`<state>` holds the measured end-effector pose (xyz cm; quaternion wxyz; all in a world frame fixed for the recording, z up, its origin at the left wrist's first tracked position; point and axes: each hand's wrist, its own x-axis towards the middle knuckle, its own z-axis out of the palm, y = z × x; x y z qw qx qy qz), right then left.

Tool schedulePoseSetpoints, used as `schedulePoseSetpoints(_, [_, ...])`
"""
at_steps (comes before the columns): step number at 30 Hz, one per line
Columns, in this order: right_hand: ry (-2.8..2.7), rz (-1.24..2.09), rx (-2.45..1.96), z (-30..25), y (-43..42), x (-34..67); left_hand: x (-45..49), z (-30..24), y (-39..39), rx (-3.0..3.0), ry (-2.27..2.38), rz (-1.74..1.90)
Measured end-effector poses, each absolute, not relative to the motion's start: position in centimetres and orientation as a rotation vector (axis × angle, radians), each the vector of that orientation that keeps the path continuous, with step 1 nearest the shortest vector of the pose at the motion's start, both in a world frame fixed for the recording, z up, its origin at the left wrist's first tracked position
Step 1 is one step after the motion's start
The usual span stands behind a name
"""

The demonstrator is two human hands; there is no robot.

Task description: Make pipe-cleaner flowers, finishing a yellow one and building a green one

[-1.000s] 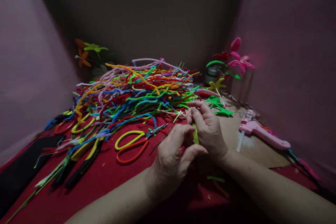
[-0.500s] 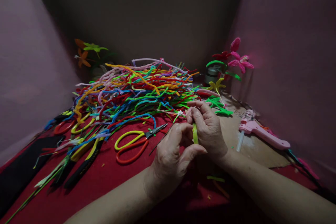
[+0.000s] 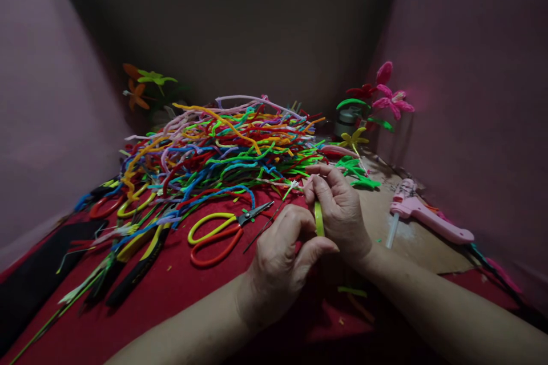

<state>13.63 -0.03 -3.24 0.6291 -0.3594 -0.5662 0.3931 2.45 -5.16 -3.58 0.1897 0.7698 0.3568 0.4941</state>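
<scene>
- Strip (image 3: 319, 220), yellow-green and narrow, sits right of centre in the frame, between the two hands. Its long axis runs nearly upright, the top end leaning slightly left under the right thumb and the lower end pointing down toward the left thumb.
- Right hand (image 3: 339, 214) pinches a small pink piece (image 3: 311, 181) between thumb and fingertips, just above the strip; the fingers partly hide it.
- Left hand (image 3: 280, 262) has its fingers curled behind the strip, thumb stretched right beside the lower end; whether it grips anything cannot be told.
- Thin stem (image 3: 273, 218), its white tip toward the upper right, lies slantwise beyond the left hand.
- Scissors (image 3: 216, 234) with yellow and red handles rest at centre left, blades pointing right and slightly up.
- Heap of coloured fuzzy stems (image 3: 222, 148) fills the middle of the frame on the red-covered bench (image 3: 188, 291).
- Pink glue gun (image 3: 428, 215) lies at the right on cardboard (image 3: 436, 254), handle toward the lower right.
- Short yellow-green scrap (image 3: 352, 292) lies nearly level at lower right.
</scene>
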Motion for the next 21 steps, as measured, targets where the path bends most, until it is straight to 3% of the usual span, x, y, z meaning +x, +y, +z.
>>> schedulePoseSetpoints(21, [-1.318, 0.964, -0.705, -2.9, -0.5, 13.7, 1.9, -2.7, -4.6, 1.944, 0.938, 1.15])
